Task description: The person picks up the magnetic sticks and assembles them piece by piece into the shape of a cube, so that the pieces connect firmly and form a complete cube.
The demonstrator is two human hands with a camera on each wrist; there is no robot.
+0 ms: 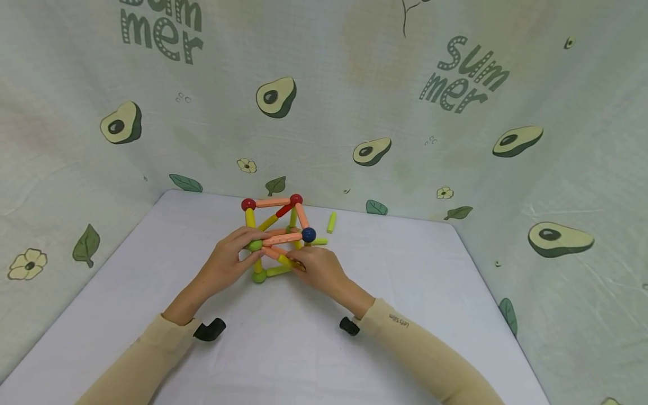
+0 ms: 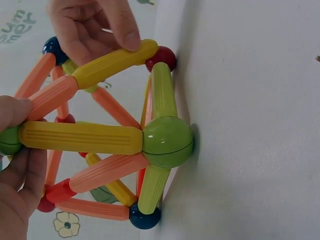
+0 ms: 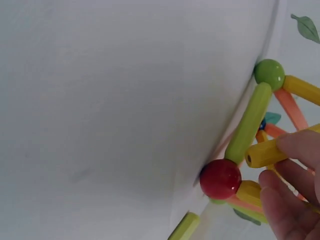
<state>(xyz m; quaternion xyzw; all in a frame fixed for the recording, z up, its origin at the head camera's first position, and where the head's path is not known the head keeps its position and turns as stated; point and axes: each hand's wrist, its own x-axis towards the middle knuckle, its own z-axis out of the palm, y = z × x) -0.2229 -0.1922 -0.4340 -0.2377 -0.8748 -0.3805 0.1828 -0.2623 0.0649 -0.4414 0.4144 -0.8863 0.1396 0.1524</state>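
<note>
A cube-like frame of magnetic rods and balls stands on the white table point(image 1: 405, 270). My left hand point(image 1: 230, 261) holds its upper front left corner, thumb and fingers about a green ball point(image 1: 255, 246). Between thumb and fingers my right hand point(image 1: 321, 267) pinches a yellow magnetic rod point(image 2: 112, 65), joined end to end with an orange rod point(image 2: 55, 95) that slants down from that corner. In the right wrist view the yellow rod's free end is just off the lower red ball point(image 3: 220, 179). A blue ball point(image 1: 309, 234) tops the near right corner.
A loose light green rod point(image 1: 331, 222) lies behind the frame to the right, with another green rod point(image 1: 319, 241) close beside the frame. Fabric printed with avocados point(image 1: 372, 152) rises along the table's back and sides. Black pieces point(image 1: 210, 329) stick out at both cuffs.
</note>
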